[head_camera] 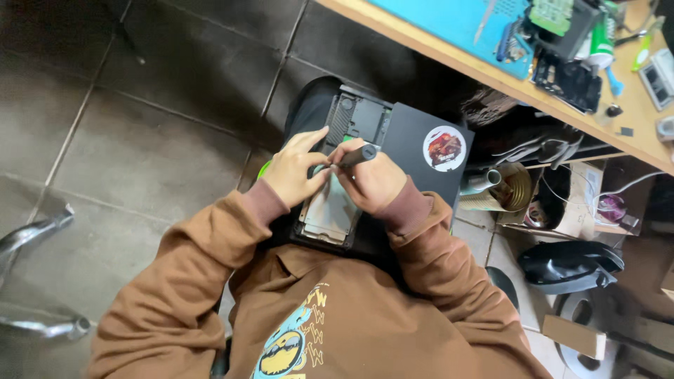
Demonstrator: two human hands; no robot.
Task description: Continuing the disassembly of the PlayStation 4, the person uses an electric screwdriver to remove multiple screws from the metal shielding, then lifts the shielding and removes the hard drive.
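A black opened electronic device lies across my lap, its inner metal plate exposed and a round sticker on its black cover. My left hand rests flat on the device's left edge, fingers spread over the inside. My right hand grips a dark screwdriver whose tip points left and down into the device, close to my left fingers. Both brown sleeves frame the device.
A wooden workbench runs along the upper right with a blue mat, tools and black parts. Under it sit cardboard boxes, cables, a tape roll and a black bag. Metal chair legs stand left on the grey tile floor.
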